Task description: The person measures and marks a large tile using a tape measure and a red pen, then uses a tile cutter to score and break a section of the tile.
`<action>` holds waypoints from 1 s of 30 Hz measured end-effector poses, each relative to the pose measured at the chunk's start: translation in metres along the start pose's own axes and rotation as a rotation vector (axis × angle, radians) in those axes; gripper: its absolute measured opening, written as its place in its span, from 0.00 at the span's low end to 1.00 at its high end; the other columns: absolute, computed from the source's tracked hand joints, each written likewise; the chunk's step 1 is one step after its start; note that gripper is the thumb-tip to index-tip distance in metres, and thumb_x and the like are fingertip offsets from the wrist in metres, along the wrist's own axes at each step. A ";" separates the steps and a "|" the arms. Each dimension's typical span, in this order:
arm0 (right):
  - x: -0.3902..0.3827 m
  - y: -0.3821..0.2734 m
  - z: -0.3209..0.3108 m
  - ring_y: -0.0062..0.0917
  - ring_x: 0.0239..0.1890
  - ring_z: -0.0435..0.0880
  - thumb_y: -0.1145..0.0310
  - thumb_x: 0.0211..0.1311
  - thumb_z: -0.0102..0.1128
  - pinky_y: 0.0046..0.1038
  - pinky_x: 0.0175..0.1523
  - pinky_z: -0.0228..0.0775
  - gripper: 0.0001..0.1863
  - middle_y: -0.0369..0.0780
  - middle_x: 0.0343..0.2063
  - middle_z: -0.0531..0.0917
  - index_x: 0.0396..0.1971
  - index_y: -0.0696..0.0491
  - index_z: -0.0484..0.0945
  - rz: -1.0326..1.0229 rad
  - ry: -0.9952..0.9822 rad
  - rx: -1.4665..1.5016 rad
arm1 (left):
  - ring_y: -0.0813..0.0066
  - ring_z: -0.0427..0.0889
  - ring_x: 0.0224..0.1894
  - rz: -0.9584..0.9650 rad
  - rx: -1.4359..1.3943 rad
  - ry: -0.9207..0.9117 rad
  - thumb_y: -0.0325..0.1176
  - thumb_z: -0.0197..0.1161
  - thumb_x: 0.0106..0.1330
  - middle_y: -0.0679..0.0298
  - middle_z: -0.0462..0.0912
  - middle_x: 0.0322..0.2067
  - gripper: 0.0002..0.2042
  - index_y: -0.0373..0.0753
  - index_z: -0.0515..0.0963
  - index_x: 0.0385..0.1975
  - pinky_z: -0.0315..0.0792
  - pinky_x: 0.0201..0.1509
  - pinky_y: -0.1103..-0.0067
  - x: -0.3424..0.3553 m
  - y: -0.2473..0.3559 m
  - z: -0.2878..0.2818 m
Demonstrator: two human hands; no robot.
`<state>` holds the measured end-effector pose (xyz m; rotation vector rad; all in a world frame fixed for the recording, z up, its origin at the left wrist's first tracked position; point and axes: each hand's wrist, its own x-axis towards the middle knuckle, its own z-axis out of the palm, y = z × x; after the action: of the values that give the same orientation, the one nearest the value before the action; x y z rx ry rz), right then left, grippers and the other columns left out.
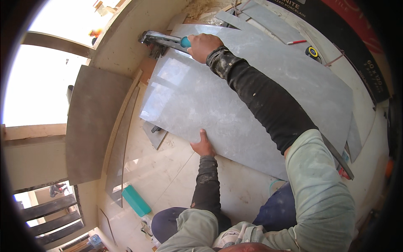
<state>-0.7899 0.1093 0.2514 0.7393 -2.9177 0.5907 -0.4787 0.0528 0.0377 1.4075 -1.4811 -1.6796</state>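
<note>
A large grey glossy tile [201, 92] lies flat in front of me. My right hand [205, 47] reaches over its far left part and is closed round the teal handle of what looks like a manual tile cutter [163, 40]. The tool's metal end reaches past the tile's far left edge. A dark bar [338, 157] comes out from under my right arm; the arm hides whether it belongs to the same tool. At the near edge, my left hand [203, 147] grips the tile, thumb on top and the other fingers hidden below.
Grey tile strips [268, 21], a red pencil [296, 42] and a yellow-black tape measure [312, 52] lie beyond the tile. A black-and-red carton [357, 54] stands at the far right. Another tile [94, 126] leans left by the openings. A teal box-shaped object [136, 200] rests on the floor.
</note>
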 end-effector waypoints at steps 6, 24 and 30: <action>0.001 0.000 -0.006 0.42 0.41 0.89 0.64 0.61 0.58 0.40 0.48 0.81 0.12 0.48 0.36 0.88 0.41 0.52 0.84 -0.030 0.028 0.102 | 0.61 0.76 0.56 0.088 -0.030 -0.049 0.35 0.74 0.62 0.50 0.76 0.56 0.34 0.24 0.63 0.61 0.70 0.63 0.68 0.003 -0.001 -0.003; -0.043 0.013 -0.040 0.35 0.38 0.90 0.57 0.64 0.61 0.39 0.44 0.84 0.16 0.45 0.34 0.88 0.45 0.51 0.83 -0.048 0.026 -0.163 | 0.56 0.74 0.60 0.041 -0.003 0.041 0.38 0.76 0.58 0.45 0.72 0.60 0.41 0.21 0.58 0.64 0.67 0.67 0.65 0.012 -0.014 -0.002; -0.120 0.050 -0.094 0.39 0.37 0.89 0.51 0.68 0.61 0.37 0.42 0.83 0.26 0.48 0.40 0.87 0.57 0.54 0.77 -0.069 -0.079 -0.267 | 0.51 0.68 0.65 0.028 0.064 0.112 0.40 0.77 0.55 0.42 0.66 0.64 0.45 0.20 0.56 0.64 0.63 0.70 0.65 0.020 -0.014 -0.002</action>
<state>-0.7104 0.2391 0.3014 0.8392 -2.9445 0.1627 -0.4801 0.0383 0.0176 1.4816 -1.4969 -1.5236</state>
